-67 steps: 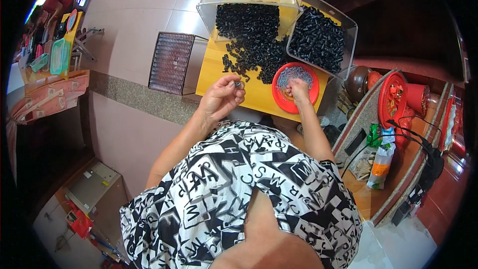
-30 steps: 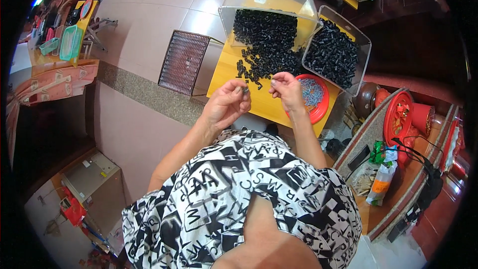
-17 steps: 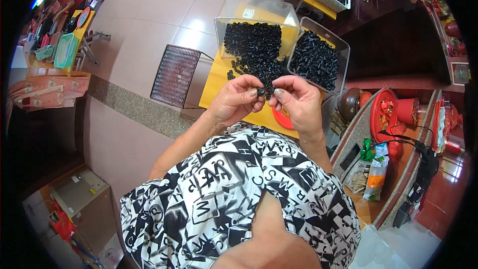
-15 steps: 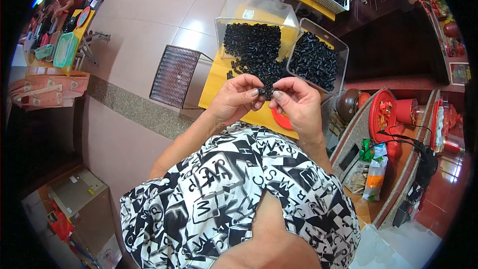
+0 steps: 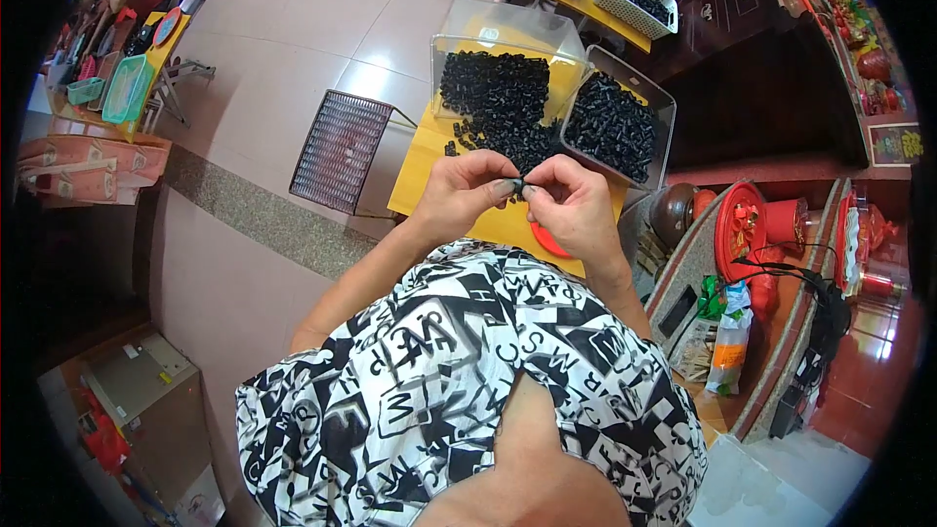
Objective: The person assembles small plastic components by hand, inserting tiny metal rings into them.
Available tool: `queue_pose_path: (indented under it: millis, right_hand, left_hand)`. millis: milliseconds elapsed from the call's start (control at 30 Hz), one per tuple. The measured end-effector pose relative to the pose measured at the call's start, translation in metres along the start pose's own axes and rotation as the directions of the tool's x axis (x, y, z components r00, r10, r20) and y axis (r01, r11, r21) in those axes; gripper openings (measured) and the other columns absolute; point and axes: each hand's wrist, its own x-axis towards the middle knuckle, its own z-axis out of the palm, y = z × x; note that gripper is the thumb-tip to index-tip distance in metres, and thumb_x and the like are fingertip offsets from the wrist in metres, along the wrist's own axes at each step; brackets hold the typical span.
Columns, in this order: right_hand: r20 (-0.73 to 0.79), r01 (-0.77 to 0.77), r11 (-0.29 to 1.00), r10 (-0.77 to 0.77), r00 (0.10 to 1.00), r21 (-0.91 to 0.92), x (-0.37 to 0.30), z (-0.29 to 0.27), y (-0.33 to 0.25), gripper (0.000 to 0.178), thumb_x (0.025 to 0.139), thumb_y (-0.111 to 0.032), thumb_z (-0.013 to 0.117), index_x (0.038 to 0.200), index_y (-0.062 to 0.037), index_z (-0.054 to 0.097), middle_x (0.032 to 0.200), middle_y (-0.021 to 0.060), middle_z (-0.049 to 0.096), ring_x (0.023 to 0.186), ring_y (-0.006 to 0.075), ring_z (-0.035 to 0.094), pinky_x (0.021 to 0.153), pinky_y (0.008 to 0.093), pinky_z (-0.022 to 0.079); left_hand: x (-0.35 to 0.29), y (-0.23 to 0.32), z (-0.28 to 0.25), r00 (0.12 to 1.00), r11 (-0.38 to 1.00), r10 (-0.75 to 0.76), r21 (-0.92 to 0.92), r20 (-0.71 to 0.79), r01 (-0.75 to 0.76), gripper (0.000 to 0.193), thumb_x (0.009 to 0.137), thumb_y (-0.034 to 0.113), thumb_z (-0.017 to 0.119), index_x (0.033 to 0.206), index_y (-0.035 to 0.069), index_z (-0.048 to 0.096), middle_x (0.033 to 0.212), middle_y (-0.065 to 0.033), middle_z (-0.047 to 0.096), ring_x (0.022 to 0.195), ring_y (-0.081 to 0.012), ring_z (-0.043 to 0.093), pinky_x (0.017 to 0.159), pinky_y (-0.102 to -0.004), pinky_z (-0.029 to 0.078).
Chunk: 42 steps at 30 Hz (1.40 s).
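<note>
Left hand (image 5: pixel 459 201): fingertips pinching one small black piece (image 5: pixel 518 186), held above the yellow table (image 5: pixel 414 174). Right hand (image 5: pixel 576 211): pinched at its right end (any second part too small to tell). Step, apparently: two-handed fingertip work; next move likely wants steady alignment.

Light: bright indoors | Glare: white patch on floor (image 5: pixel 374 75), shine on red tiles (image 5: pixel 881 334) | Dim: around cabinet (image 5: pixel 717 0) | Focus: left hand (image 5: pixel 457 197), right hand (image 5: pixel 578 220) clear; far-left clutter (image 5: pixel 98 63) perhaps soft | Edges: bent, black rim
</note>
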Motion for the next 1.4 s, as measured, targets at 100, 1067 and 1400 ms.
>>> queue_pose_path:
  millis: [100,1067,1400]
  right_hand:
    - [0.011,0.021,0.998,-0.021,1.000,-0.060,0.000,0.001,0.003,0.003,0.073,0.001,0.054,0.076,0.0022,0.055,0.064,0.0031,0.058,0.056,0.0062,0.054,0.050,0.0197,0.043]
    - [0.181,-0.292,0.889,0.241,0.954,0.353,0.038,-0.072,0.105,0.005,0.076,-0.003,0.056,0.079,0.0003,0.053,0.066,0.0075,0.057,0.057,0.0133,0.057,0.049,0.0226,0.047]
    - [-0.411,-0.443,0.873,0.488,0.770,0.205,0.053,-0.152,0.213,0.015,0.079,-0.015,0.058,0.081,-0.0011,0.054,0.065,0.0068,0.057,0.053,0.0111,0.055,0.044,0.0220,0.046]
  left_hand:
    - [-0.001,0.003,0.003,0.996,0.959,0.087,0.270,0.011,-0.087,0.009,0.077,0.001,0.056,0.085,-0.002,0.057,0.073,-0.0017,0.055,0.064,-0.0077,0.051,0.057,-0.0207,0.043]
    - [0.042,-0.064,-0.009,0.943,0.917,-0.258,0.253,-0.210,0.307,0.026,0.078,0.007,0.057,0.102,-0.002,0.054,0.076,-0.0041,0.058,0.062,-0.0086,0.052,0.054,-0.0196,0.040]
    - [0.042,-0.091,-0.059,0.777,0.855,-0.518,-0.175,-0.358,0.489,0.011,0.080,0.007,0.054,0.089,0.001,0.055,0.068,-0.0049,0.055,0.056,-0.0114,0.050,0.048,-0.0204,0.037]
